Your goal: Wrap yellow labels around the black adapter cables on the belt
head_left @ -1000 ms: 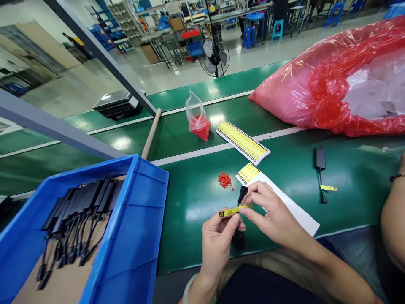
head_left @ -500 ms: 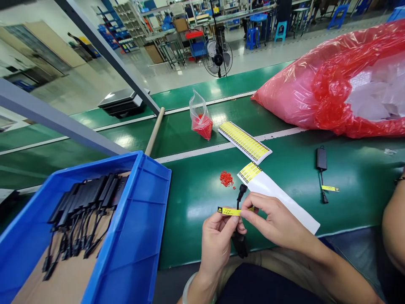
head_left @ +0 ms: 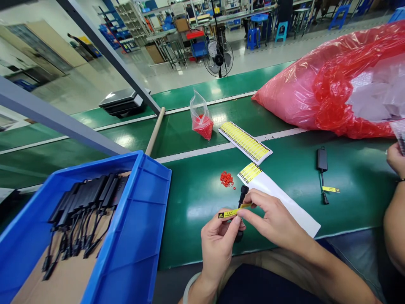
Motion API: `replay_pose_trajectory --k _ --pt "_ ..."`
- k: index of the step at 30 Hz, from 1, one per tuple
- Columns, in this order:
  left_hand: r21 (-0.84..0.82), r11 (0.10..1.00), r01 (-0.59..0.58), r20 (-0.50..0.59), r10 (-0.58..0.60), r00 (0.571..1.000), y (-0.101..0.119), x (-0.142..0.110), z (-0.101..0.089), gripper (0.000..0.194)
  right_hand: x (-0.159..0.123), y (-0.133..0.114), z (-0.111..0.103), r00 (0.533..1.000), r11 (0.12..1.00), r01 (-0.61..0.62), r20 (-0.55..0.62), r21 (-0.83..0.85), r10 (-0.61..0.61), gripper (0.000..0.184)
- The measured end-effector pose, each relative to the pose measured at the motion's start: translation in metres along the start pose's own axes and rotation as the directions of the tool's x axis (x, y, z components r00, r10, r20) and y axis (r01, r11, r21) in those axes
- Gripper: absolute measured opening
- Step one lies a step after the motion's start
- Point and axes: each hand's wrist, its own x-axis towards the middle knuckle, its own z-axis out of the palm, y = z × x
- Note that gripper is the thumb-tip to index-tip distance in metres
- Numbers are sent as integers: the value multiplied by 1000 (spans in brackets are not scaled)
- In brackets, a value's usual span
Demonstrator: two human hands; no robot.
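Both hands meet over the front of the green table, around a black cable (head_left: 243,195) with a round connector pointing up. My left hand (head_left: 218,242) is closed on the cable, thumb against a yellow "12V" label (head_left: 228,214) that sticks out to the left. With thumb and fingertips, my right hand (head_left: 268,215) pinches the label where it wraps the cable. The black body below is mostly hidden by my fingers. Just beyond lie a part-used label sheet (head_left: 278,198) and a small pile of red rings (head_left: 226,179).
At left stands a blue bin (head_left: 155,202) with several black cabled modules (head_left: 91,192). Farther back are a bag of red rings (head_left: 202,124), a full label sheet (head_left: 245,142) and a big red plastic bag (head_left: 300,93). A labelled module (head_left: 322,160) lies right, near another person's hand (head_left: 396,160).
The cable and label have tilted slightly in my hands, and the black body now shows less below them. At the right edge, another person's hand has appeared with a clear wrap.
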Motion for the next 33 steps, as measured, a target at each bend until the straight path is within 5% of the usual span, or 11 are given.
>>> replay_pose_trajectory --k 4,6,9,15,20,33 --pt "57 997 -53 -16 54 998 2 0 1 7 -4 1 4 973 978 82 -198 -190 -120 41" --pt "73 992 -106 -16 107 994 4 1 3 6 -7 -1 5 963 984 94 -239 -152 -129 27" --pt "128 975 -184 9 185 983 6 0 7 7 -9 -5 7 990 993 44 -140 111 -28 4" --pt "187 947 -262 52 257 965 8 2 -1 15 -7 -5 5 996 912 6 -84 411 31 6" --pt "112 926 -361 107 350 931 19 12 -17 17 -6 -3 4 993 884 21 -116 468 38 4" --pt "266 908 -323 253 258 933 42 24 -25 10 -15 -7 5 982 827 -103 -77 553 174 7"
